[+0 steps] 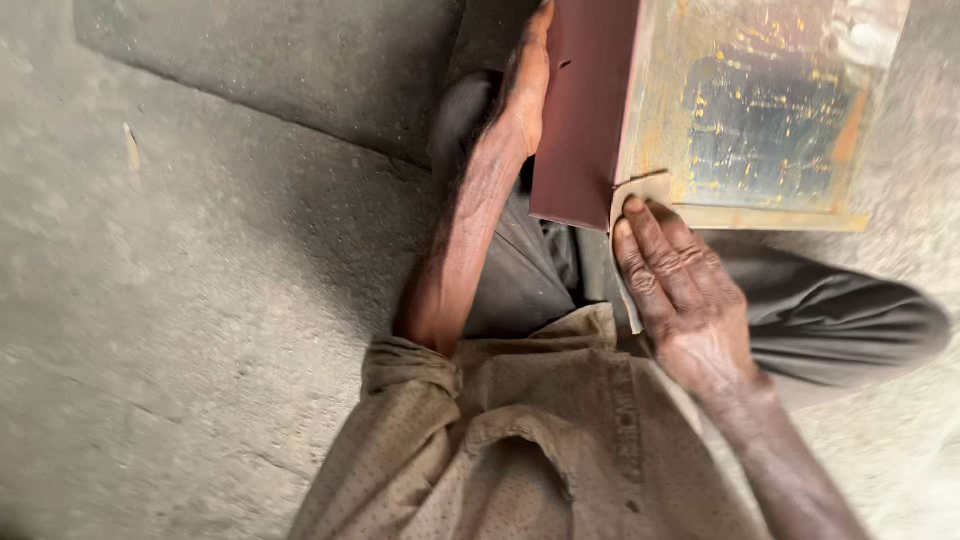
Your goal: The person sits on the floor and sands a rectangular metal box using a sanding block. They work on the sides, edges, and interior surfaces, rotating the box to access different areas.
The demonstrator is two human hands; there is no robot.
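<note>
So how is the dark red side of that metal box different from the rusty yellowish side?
The dark red side looks smooth and evenly painted, while the rusty side is blotchy, with yellow specks, orange rust and a dark patch. The left hand lies flat along the red side; the right hand presses a pale piece of sandpaper at the rusty side's lower corner. Both are flat faces of the same box, meeting at one edge.

Rough grey concrete floor (200, 300), seam line across it; small pale chip (132, 148) lying on it at left.
</note>
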